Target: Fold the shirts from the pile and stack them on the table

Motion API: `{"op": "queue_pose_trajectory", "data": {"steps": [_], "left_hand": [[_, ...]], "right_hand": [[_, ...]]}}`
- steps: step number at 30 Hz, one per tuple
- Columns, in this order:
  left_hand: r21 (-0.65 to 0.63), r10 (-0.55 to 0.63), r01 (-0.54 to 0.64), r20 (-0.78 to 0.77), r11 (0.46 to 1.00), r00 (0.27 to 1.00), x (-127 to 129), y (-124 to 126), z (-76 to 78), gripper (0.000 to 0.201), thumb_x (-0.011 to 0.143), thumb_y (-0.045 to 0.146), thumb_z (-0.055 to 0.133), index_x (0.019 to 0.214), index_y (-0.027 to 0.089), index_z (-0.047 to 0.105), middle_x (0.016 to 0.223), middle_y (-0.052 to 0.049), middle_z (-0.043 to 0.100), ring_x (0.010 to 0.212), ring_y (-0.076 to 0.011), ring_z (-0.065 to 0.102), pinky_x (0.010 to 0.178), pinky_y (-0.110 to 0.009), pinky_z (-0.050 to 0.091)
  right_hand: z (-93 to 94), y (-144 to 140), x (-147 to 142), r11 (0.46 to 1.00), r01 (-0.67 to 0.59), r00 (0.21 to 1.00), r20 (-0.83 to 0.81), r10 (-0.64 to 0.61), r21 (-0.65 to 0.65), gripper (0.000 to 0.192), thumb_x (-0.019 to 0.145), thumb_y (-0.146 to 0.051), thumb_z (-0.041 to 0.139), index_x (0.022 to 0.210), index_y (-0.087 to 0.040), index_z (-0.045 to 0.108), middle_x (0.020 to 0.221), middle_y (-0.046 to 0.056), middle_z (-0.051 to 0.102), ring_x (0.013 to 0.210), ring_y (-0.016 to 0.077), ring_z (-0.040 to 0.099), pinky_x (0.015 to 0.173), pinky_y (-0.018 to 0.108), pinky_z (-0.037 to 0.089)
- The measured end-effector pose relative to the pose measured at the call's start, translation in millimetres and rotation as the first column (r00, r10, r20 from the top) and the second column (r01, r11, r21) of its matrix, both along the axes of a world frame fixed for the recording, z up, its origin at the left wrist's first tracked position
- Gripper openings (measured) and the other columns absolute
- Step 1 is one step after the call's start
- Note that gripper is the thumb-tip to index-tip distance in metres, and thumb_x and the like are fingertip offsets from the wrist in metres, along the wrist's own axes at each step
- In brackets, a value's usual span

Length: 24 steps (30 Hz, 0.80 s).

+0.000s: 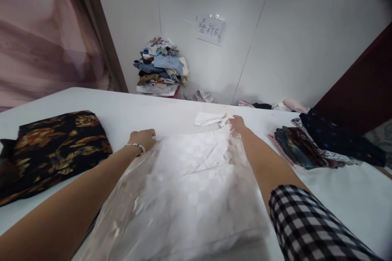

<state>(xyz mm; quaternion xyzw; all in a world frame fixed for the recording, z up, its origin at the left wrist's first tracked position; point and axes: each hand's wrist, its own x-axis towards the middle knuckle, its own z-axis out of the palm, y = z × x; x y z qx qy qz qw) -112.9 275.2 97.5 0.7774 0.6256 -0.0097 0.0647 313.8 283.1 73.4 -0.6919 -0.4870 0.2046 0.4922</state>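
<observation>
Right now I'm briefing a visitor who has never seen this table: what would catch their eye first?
First, the white garment in a clear plastic bag, spread in the middle of the white table, with the left hand and right hand gripping its far corners. Next, the dark floral folded cloth at the left, and the heap of mixed clothes against the far wall.

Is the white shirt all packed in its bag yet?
Nearly. The folded white garment already lies inside the clear plastic bag. Both hands are at the bag's far end: left hand on one corner, right hand at the other. The far end looks unsealed. More clothes wait at the right.
</observation>
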Motion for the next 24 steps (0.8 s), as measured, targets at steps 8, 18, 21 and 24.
{"op": "queue_pose_trajectory", "data": {"steps": [8, 18, 21, 24], "left_hand": [[0.334, -0.159, 0.138, 0.036, 0.932, 0.987, -5.4, -53.0, 38.9, 0.022, 0.080, 0.024, 0.041, 0.089, 0.017, 0.060, 0.088, -0.009, 0.070, 0.096, -0.0243, 0.063, 0.110, -0.046, 0.021], [0.440, -0.504, 0.437, 0.041, 0.784, 0.863, -50.5, -204.8, -1.6, 0.015, 0.077, 0.010, 0.043, 0.078, 0.021, 0.053, 0.081, -0.002, 0.063, 0.086, -0.0189, 0.061, 0.108, -0.048, 0.025], [0.387, -0.431, 0.372, 0.076, 0.844, 0.899, -50.9, -216.7, -14.8, 0.016, 0.076, 0.009, 0.044, 0.078, 0.021, 0.054, 0.084, -0.003, 0.065, 0.087, -0.0192, 0.061, 0.105, -0.045, 0.030], [0.386, -0.344, 0.298, 0.054, 0.873, 0.937, -46.5, -216.3, -12.9, 0.016, 0.074, 0.008, 0.045, 0.078, 0.020, 0.055, 0.088, -0.006, 0.066, 0.091, -0.0221, 0.062, 0.101, -0.043, 0.034]], "right_hand": [[49.6, -93.5, 25.8, 0.973, 0.082, 0.920, -0.393, 0.011, 0.217, 0.023, 0.073, -0.030, 0.066, 0.092, -0.021, 0.057, 0.083, -0.001, 0.067, 0.074, 0.0121, 0.061, 0.066, 0.025, 0.048], [2.0, -298.9, 17.9, 0.996, -0.020, 0.730, -0.679, 0.076, 0.089, 0.057, 0.066, -0.026, 0.074, 0.118, -0.038, 0.056, 0.106, -0.001, 0.070, 0.094, 0.0184, 0.065, 0.079, 0.033, 0.052], [-6.8, -319.4, 13.7, 0.999, -0.039, 0.732, -0.681, 0.021, -0.011, 0.047, 0.071, -0.034, 0.071, 0.116, -0.037, 0.057, 0.111, 0.000, 0.069, 0.099, 0.0182, 0.065, 0.080, 0.033, 0.053], [1.0, -318.0, 10.0, 0.990, -0.017, 0.798, -0.599, -0.073, -0.143, 0.043, 0.073, -0.040, 0.069, 0.114, -0.031, 0.059, 0.119, 0.003, 0.066, 0.099, 0.0205, 0.065, 0.070, 0.031, 0.055]]}}
